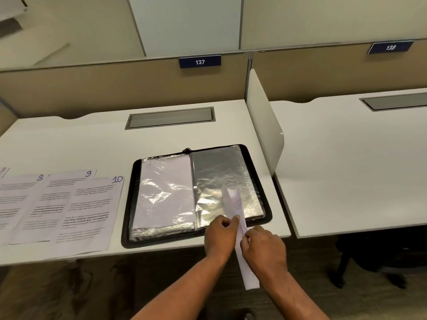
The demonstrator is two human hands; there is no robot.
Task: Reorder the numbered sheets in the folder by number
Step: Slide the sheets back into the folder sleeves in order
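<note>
Folder [196, 195]: open flat at the desk's [92, 139] near right corner; right sleeve looks empty
Sheet [249, 273]: held edge-on over that sleeve's near edge, probably to slide in or out
Left hand [219, 236]: pinching the sheet
Right hand [263, 248]: pinching it just below
Numbered sheets [92, 209]: fanned along the near left edge; 8, 9 and 10 readable for sorting

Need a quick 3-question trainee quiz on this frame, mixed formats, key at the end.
1. True or false: sheet 10 lies inside the folder.
2. How many hands grip the curled sheet? A none, B one, C both.
3. Fill in: the blue label behind the folder reads ___.
Key: 1 false, it lies on the desk left of the folder. 2 C, left hand and right hand. 3 137.
</note>
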